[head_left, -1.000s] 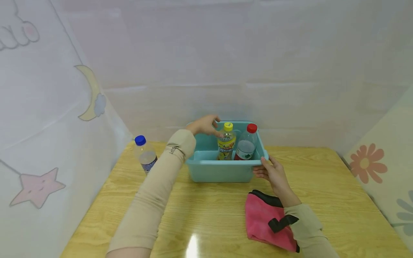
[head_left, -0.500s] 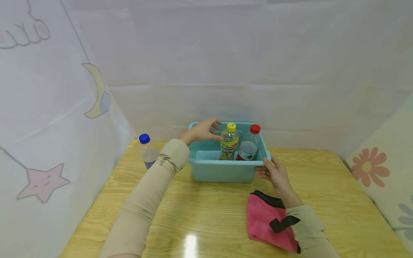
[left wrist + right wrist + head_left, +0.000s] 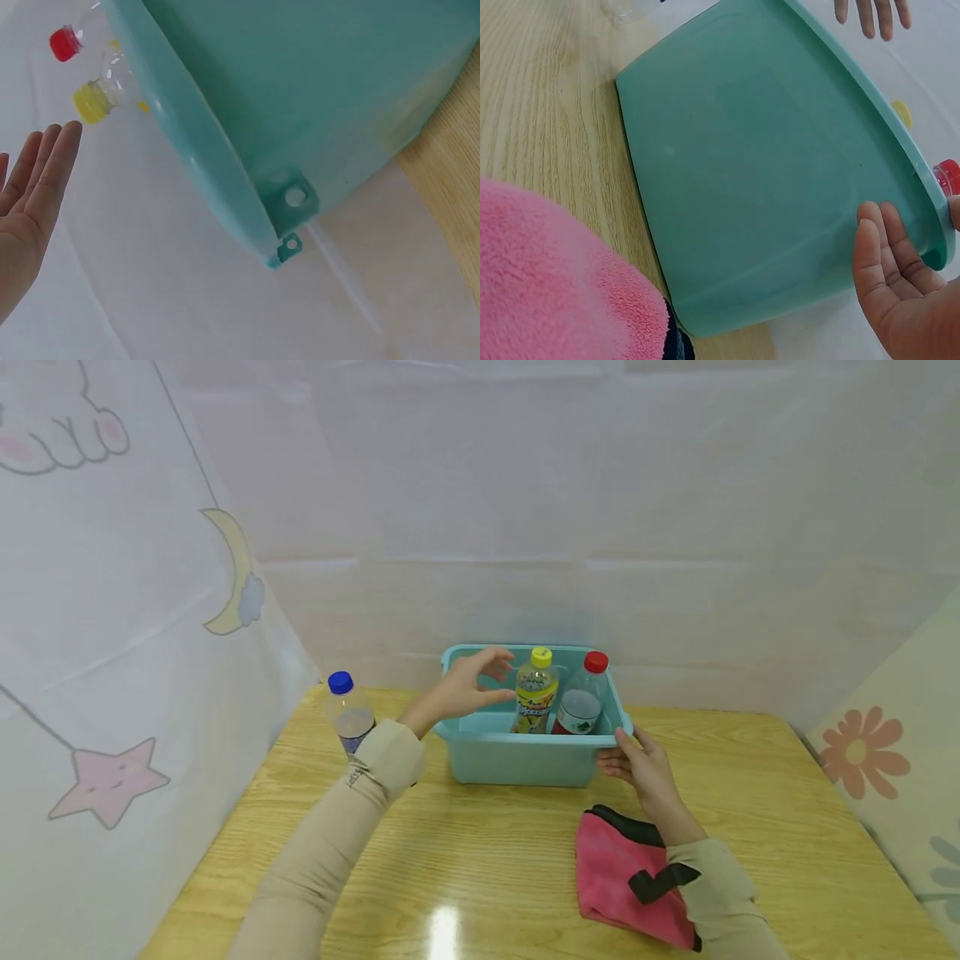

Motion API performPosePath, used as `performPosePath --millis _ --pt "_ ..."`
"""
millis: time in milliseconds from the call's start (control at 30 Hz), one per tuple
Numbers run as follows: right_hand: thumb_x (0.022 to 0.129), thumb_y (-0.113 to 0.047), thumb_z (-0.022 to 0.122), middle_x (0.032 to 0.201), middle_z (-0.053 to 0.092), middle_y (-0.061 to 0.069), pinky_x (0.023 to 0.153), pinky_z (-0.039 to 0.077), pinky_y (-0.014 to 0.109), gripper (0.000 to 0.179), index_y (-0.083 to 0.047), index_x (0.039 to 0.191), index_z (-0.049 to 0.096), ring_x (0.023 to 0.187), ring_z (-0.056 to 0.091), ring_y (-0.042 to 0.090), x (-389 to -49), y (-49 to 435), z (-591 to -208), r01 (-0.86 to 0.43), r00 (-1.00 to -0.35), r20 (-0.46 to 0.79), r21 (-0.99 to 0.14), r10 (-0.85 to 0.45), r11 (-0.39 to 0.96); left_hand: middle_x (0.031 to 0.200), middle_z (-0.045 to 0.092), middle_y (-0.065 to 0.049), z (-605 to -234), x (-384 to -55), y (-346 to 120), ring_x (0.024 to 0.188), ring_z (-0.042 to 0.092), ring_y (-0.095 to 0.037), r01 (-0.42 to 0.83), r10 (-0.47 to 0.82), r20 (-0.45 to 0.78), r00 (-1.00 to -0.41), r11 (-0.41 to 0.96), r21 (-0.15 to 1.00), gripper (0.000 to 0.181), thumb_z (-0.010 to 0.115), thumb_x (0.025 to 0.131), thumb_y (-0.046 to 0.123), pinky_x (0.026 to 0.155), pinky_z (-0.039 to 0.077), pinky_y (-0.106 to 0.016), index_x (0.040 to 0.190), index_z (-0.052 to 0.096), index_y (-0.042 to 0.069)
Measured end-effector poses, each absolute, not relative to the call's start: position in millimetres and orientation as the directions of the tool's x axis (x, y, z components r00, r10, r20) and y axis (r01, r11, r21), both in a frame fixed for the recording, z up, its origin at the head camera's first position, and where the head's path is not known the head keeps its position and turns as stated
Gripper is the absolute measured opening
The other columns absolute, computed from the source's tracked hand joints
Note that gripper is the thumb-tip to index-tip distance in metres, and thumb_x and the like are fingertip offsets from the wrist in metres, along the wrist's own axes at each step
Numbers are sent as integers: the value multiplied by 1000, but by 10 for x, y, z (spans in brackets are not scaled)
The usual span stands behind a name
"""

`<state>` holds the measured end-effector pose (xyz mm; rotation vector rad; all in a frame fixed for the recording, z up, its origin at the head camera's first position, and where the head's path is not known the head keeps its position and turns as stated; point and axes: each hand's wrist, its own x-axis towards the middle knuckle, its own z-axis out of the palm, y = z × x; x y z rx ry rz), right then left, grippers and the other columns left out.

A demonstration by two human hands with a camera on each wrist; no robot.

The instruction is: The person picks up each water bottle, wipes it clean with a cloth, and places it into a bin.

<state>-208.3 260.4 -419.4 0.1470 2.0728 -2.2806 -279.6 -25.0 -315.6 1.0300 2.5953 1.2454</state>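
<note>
A teal plastic tub (image 3: pixel 517 760) stands on the table near the back wall. Two bottles stand inside it, one with a yellow cap (image 3: pixel 542 657) and label, the other with a red cap (image 3: pixel 596 662) and white label. My left hand (image 3: pixel 467 687) is over the tub's left part, fingers apart and holding nothing, thumb tip close to the yellow-capped bottle. At the tub's front right corner, my right hand (image 3: pixel 642 768) grips the rim, thumb on top and fingers below, as the right wrist view also shows with the fingers (image 3: pixel 889 262) under the rim.
A blue-capped bottle (image 3: pixel 351 714) stands left of the tub, partly behind the left sleeve (image 3: pixel 337 827). A pink cloth (image 3: pixel 618 877) with black trim lies on the wooden table (image 3: pixel 450 860), under the right forearm. Printed white sheets (image 3: pixel 525 485) enclose the back and sides.
My left hand has drawn back left and slightly down from the yellow-capped bottle, its fingers spreading away from it. My right hand stays on the rim. The camera view shifts slightly.
</note>
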Motion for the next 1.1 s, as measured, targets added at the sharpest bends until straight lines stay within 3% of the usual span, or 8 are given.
performPosePath --millis 400,567,833,1100 --pt "94 -37 45 79 66 -3 66 54 22 68 1 143 17 70 65 8 -2031 2620 -4155 108 -993 -111 -991 46 -73 120 54 -9 -3326 -2551 -371 109 52 -21 647 583 370 -723 385 658 48 64 86 16 85 49 -37 130 45 6" --pt "94 -39 45 81 64 -5 66 54 22 69 4 142 19 71 64 7 -1928 2663 -4173 105 -993 -106 -994 56 -12 119 55 -11 -3406 -2431 -453 108 52 -21 680 569 421 -707 382 626 48 64 85 11 85 49 -34 129 45 3" --pt "97 -30 44 89 63 -5 69 54 26 58 7 138 26 78 64 10 -1665 2750 -4227 69 -998 -69 -989 2 131 118 55 -13 -3490 -2215 -602 106 53 -23 736 579 475 -663 386 557 50 66 84 11 83 50 -32 129 45 1" --pt "97 -22 46 89 62 -7 66 54 28 51 8 134 31 78 64 15 -1444 2786 -4298 -11 -999 0 -971 -44 239 117 56 -12 -3545 -2018 -771 106 53 -24 739 572 485 -662 391 548 52 67 83 9 82 50 -33 129 45 1"
